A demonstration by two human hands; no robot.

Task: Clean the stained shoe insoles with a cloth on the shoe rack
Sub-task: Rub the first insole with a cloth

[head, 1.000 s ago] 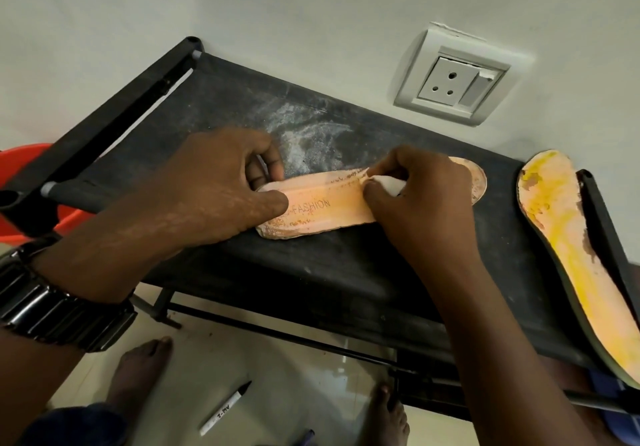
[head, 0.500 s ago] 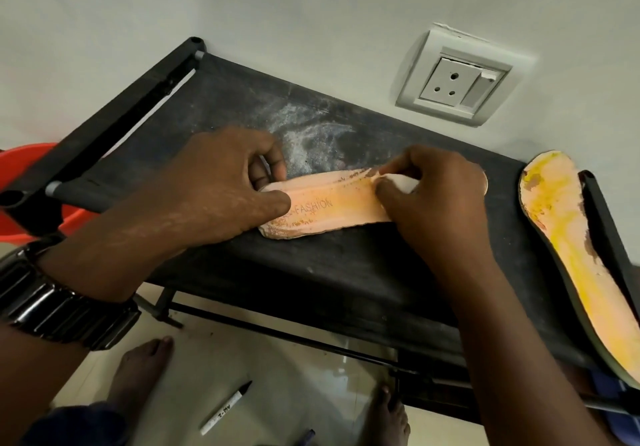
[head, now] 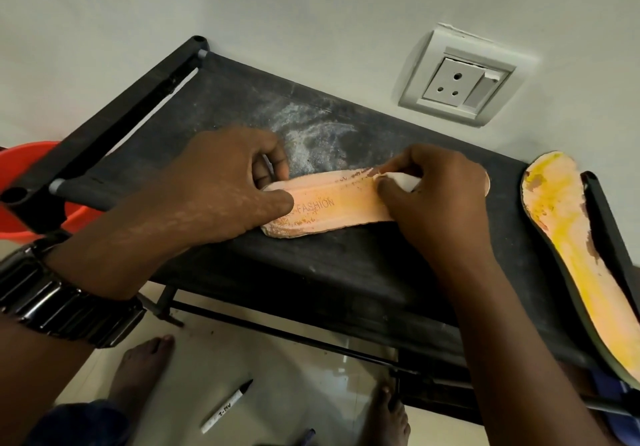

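A peach insole stamped FASHION lies flat on the black fabric shelf of the shoe rack. My left hand grips its heel end, thumb on top and fingers curled behind the edge. My right hand pinches a small white cloth and presses it on the insole's middle, covering the toe half. A second insole, peach with yellow stains, lies at the shelf's right end, partly over the frame bar.
White powder marks the shelf behind the insole. A wall socket sits above the rack. An orange tub stands at the left. On the tiled floor below lie a marker pen and my bare feet.
My right hand slid the cloth toward the toe end, then back a little toward the middle of the insole. The left hand has kept its grip on the heel.
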